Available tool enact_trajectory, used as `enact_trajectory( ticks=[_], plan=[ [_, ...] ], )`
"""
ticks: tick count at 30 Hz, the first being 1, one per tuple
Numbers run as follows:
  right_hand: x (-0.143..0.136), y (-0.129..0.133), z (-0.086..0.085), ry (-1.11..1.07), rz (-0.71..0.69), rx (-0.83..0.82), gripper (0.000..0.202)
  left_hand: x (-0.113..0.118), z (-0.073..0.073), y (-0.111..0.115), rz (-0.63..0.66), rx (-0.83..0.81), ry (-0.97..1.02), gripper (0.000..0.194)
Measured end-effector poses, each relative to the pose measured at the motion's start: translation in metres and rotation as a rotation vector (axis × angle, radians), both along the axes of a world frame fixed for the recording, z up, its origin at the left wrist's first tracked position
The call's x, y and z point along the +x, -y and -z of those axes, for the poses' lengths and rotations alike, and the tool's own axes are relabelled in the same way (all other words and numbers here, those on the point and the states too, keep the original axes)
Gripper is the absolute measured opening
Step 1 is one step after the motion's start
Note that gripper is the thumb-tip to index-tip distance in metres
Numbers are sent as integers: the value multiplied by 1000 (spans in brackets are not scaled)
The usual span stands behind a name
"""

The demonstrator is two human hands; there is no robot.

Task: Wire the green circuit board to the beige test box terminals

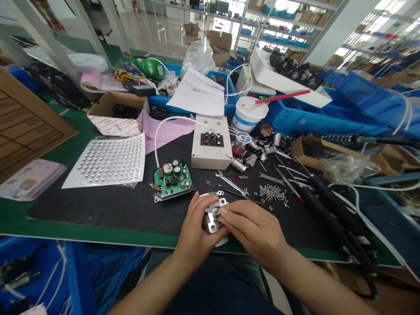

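Observation:
At the front edge of the mat, my left hand (196, 225) is closed around a silver motor (213, 225) with a square metal flange, corner holes and a central shaft. The flange faces up. My right hand (254, 223) pinches at the shaft with thumb and fingers; whether a small part is also between the fingertips is hidden. Just beyond my left hand lies a green circuit board (173, 179) in a dark housing, joined by a white cable to a beige box (211, 155) with switches. Wrenches (231, 183) and a pile of screws (273, 194) lie beyond my right hand.
To the left are a sheet of round silver stickers (106, 159) and an open carton (120, 113). A white tub (249, 114) carries a red brush. Black-handled tools (323, 214) lie at right, near a blue bin (390, 223). Loose metal cylinders (239, 164) crowd beside the box.

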State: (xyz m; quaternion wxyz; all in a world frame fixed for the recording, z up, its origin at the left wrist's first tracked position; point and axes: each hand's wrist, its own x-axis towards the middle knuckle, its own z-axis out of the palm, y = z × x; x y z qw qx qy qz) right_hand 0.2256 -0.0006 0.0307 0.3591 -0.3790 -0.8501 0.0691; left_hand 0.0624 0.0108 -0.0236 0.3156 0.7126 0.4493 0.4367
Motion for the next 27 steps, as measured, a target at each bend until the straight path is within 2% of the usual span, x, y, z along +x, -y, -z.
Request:
enact_trajectory(
  ticks=[3,6,11,15,17,19,22,27],
  plan=[
    [1,0,-9,64,18,-54,17,-1,-2,0,15,-32,14,40],
    [1,-1,-12,137,3,-12,18,-1,-2,-1,26,-49,19,40],
    [1,-2,0,36,-23,21,17,0,-2,-2,47,-84,40,41],
    [3,-1,8,-50,-40,39,22,-8,-5,0,122,-178,58,47],
    [5,1,10,-90,-74,-27,25,-14,-8,2,181,-264,102,54],
    [8,5,14,-157,-79,-169,30,-17,-14,3,197,-389,190,51],
    [11,10,22,-253,-10,-355,48,-15,-25,4,110,-594,312,40],
    [8,9,40,-189,-23,-439,76,-1,-36,4,49,-765,508,31]
  ],
)
